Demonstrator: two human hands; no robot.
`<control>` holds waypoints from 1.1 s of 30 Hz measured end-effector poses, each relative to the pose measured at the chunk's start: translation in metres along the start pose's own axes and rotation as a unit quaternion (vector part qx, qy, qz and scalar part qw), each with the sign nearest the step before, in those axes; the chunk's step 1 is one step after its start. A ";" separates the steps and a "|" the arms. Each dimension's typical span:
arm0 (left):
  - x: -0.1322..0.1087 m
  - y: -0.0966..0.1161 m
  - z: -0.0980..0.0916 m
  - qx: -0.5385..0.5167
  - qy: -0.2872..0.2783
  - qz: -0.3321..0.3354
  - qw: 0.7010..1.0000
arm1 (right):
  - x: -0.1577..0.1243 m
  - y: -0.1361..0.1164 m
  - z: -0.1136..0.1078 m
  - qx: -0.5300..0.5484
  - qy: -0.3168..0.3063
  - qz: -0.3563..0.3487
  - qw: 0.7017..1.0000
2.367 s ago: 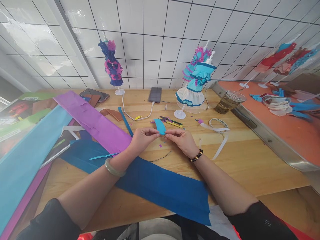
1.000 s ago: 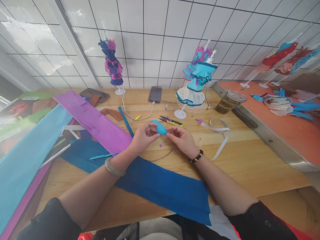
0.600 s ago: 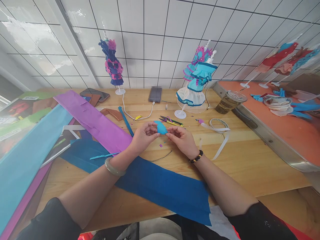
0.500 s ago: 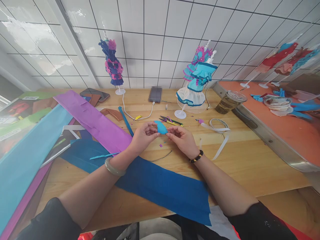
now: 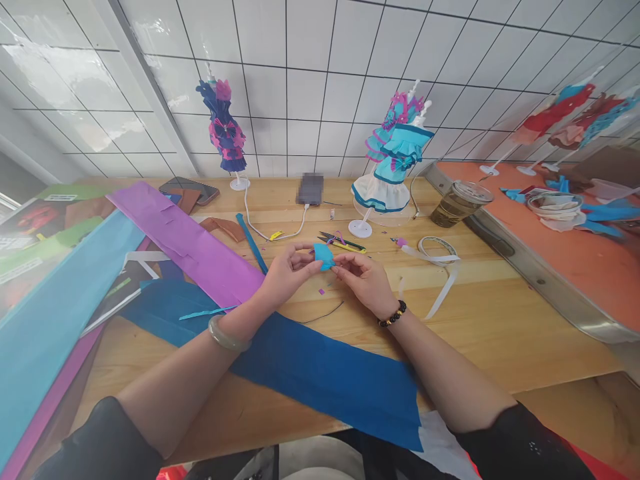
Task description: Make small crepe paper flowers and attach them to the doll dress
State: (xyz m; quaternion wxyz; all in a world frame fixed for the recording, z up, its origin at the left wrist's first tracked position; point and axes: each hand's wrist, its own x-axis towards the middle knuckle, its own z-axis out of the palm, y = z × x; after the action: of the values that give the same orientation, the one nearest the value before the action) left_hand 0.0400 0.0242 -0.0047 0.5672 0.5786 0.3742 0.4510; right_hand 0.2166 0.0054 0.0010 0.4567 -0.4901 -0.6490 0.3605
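Observation:
A small piece of light-blue crepe paper is held up between my two hands over the table. My left hand pinches its left side between thumb and fingers. At its lower right edge, my right hand grips it with thumb and fingertips. Just beyond the paper lie yellow-and-black thread snips with a purple strip by them. A wide strip of dark-blue crepe paper stretches under my left forearm toward the front edge. A folded purple crepe strip lies beside my left wrist.
Small dress forms in paper dresses stand at the back, one navy and pink, others turquoise. A lidded cup stands right, near a roll of white tape. A corded power bank and a phone lie at the back.
The light-blue paper has turned slightly between my fingers and shows a squarer, more spread shape. My hands stay in nearly the same place.

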 end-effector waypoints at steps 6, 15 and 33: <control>0.000 -0.004 0.002 0.038 -0.019 0.033 0.999 | -0.001 0.004 0.002 -0.001 -0.001 -0.014 1.000; -0.001 -0.006 0.001 0.053 -0.014 0.050 0.997 | 0.000 0.003 0.000 0.027 -0.036 -0.004 0.999; -0.001 -0.006 0.001 0.060 -0.021 0.070 0.996 | 0.002 0.000 -0.002 0.118 -0.046 0.044 0.991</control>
State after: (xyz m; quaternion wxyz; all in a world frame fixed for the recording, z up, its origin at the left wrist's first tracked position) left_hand 0.0409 0.0236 -0.0106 0.5066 0.6455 0.3472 0.4539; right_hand 0.2187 0.0072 0.0019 0.4650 -0.4437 -0.5999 0.4765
